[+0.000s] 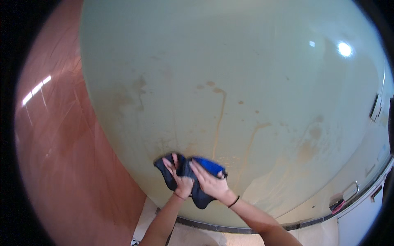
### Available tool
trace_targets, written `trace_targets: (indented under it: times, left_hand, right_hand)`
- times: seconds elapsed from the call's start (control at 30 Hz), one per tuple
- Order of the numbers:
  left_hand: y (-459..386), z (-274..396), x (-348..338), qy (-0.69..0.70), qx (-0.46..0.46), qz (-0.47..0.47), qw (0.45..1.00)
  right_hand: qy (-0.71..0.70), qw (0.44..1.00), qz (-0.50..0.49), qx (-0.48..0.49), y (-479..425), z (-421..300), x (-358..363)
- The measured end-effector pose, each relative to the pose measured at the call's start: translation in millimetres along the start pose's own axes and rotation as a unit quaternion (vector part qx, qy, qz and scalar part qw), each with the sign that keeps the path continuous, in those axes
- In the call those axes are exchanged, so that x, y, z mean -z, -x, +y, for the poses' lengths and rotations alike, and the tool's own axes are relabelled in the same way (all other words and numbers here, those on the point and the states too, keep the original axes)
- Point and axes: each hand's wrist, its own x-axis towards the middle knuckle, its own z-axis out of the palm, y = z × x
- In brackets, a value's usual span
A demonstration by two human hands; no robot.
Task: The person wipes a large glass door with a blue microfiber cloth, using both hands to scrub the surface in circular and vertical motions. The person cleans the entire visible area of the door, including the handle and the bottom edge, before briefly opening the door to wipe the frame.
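Observation:
A dark cloth (203,198) with a bright blue part along its upper right is bunched in front of a pale green, frosted-looking glass panel (184,55). My left hand (182,184) holds the cloth's left part, its fingers stretched over the fabric. Just to the right, my right hand (214,185) lies on the cloth with extended fingers and also holds it. Brown drip marks (220,117) run down the panel above the cloth, with spots and smudges around them. How firmly the cloth touches the panel cannot be told.
A reddish-brown glossy surface (67,153) borders the panel on the left. At right are a metal hinge or clamp (375,107), a curved metal handle (356,187) and a white door-like panel (358,216). A dark strip (212,227) edges the panel's bottom, above light floor tiles (200,238).

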Motion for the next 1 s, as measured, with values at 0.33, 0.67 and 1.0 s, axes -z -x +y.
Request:
trace_targets:
  times: [0.33,0.67,1.0]
  left_hand:
    - [126,7,12,-0.094,-0.004,-0.279,0.956]
    - [-135,86,40,-0.068,-0.121,-0.053,0.989]
    - [-349,78,131,-0.084,-0.281,0.173,0.940]
  right_hand:
    - [-0.129,0.984,-0.123,-0.013,129,-30,-76]
    - [-0.071,0.965,0.195,-0.160,-61,33,67]
    - [0.180,0.906,0.353,-0.147,-251,49,167]
